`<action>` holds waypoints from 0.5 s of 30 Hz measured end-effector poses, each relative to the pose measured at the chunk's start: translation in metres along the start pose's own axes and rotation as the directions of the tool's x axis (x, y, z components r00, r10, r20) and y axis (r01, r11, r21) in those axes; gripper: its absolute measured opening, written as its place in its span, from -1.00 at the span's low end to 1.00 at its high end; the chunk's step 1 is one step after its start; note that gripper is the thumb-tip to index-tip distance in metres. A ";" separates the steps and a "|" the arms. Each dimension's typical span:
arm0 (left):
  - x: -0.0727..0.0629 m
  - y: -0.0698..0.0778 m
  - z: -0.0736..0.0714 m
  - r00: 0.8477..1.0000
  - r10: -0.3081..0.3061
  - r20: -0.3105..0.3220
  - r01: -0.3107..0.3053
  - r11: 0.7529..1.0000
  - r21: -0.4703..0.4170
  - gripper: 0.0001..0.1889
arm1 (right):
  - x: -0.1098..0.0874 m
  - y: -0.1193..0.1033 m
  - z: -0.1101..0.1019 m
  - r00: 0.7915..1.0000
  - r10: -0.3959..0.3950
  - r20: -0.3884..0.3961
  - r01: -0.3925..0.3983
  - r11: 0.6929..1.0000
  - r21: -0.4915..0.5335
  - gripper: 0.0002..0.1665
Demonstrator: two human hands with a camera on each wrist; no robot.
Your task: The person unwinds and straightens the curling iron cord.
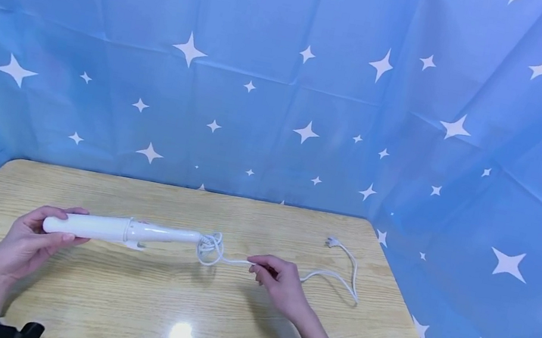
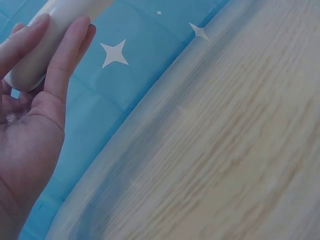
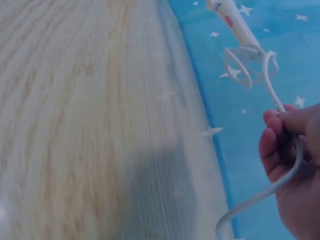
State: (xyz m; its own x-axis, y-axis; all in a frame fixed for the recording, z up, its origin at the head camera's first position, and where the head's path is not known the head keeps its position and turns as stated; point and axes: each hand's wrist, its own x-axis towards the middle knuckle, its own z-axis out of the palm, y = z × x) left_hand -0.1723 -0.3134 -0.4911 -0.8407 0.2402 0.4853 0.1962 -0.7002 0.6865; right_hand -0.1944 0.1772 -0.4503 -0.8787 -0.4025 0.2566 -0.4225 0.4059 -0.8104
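A white curling iron [image 1: 156, 232] is held level above the table, its thick rounded end to the left and its thinner handle to the right. My left hand [image 1: 32, 239] grips the thick end between thumb and fingers, and the left wrist view shows the rounded tip of the curling iron [image 2: 30, 75] within that hand. From the handle's end comes a white power cord [image 1: 235, 261], looped in a small bundle there. My right hand [image 1: 283, 286] pinches the cord just right of the loops. In the right wrist view the cord [image 3: 265, 192] runs through the fingers and hangs below.
The cord's free part curves over the wooden table [image 1: 144, 304] to a plug [image 1: 332, 242] near the back right. A blue curtain [image 1: 261, 101] with white stars stands behind the table and along its right side.
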 end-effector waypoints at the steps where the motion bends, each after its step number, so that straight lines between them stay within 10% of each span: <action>1: 0.000 0.000 -0.001 1.000 0.003 0.008 -0.003 1.000 -0.004 -0.41 | 0.000 0.001 -0.001 1.000 -0.006 -0.016 0.006 1.000 0.000 -0.77; 15: -0.007 0.008 -0.006 0.996 0.035 0.081 -0.032 0.999 -0.029 -0.41 | 0.004 0.006 -0.011 0.966 0.113 -0.233 -0.112 0.994 0.017 -0.80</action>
State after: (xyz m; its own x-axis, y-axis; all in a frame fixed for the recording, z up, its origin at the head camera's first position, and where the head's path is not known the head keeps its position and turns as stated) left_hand -0.1675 -0.3249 -0.4922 -0.7900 0.2693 0.5509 0.2088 -0.7266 0.6546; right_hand -0.2026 0.1872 -0.4482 -0.9481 -0.1519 0.2793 -0.3178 0.4340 -0.8430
